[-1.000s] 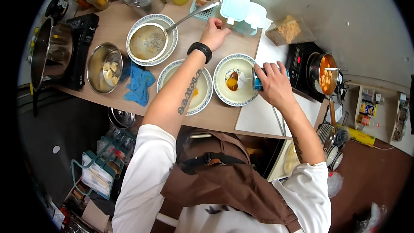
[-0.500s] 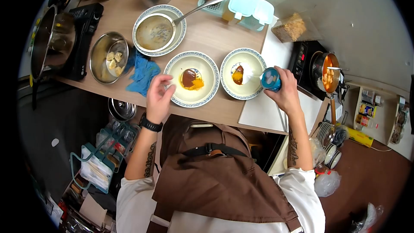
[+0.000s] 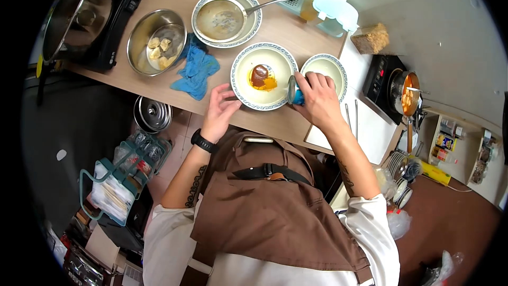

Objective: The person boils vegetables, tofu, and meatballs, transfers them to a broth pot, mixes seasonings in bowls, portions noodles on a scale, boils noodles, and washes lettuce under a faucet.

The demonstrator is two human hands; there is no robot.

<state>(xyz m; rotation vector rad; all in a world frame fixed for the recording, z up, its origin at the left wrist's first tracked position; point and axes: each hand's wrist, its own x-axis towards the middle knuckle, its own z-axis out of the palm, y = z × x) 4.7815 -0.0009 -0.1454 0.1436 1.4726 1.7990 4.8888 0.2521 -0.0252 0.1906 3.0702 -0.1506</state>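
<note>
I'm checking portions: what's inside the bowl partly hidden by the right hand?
In that bowl, only pale inner surface shows. The right hand, holding a blue container, covers the rest, so anything lying there cannot be seen.

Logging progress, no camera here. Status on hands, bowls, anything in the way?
Right hand gripping blue container, tipped toward middle bowl. Left hand open beside that bowl, contact unclear. Right hand partly hides rightmost bowl.

Kitchen: counter (image 3: 301, 42); hob (image 3: 126, 13) carrying pot (image 3: 87, 18); second hob (image 3: 378, 82) with pan (image 3: 398, 89) of orange food (image 3: 407, 98); ladle (image 3: 271, 3), bowls (image 3: 243, 69); stacked plates (image 3: 397, 166); shelf (image 3: 463, 162) of packets (image 3: 446, 143); apron (image 3: 280, 212) worn at counter. Whether home or restaurant, cannot tell.
</note>
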